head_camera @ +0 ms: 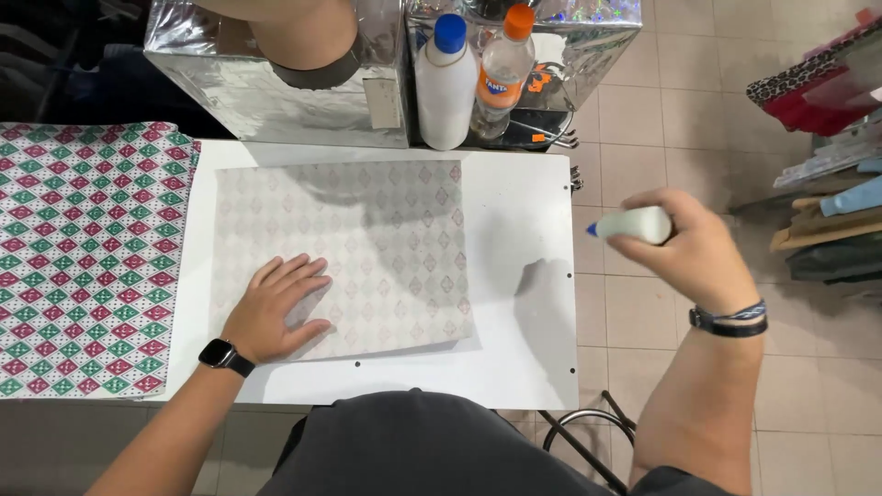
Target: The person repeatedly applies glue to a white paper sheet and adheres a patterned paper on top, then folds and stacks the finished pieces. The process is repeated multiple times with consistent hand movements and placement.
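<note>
My left hand lies flat, fingers spread, on the lower left part of a pale sheet of patterned paper turned face down on a white board. A black watch is on that wrist. My right hand is raised off the board's right edge, above the tiled floor, and grips a small white glue bottle with a blue tip that points left toward the board.
A stack of red-and-green diamond-patterned paper lies left of the board. Behind the board stand silver foil-wrapped boxes, a tall white bottle with a blue cap and an orange-capped drink bottle. Folded fabrics sit at far right.
</note>
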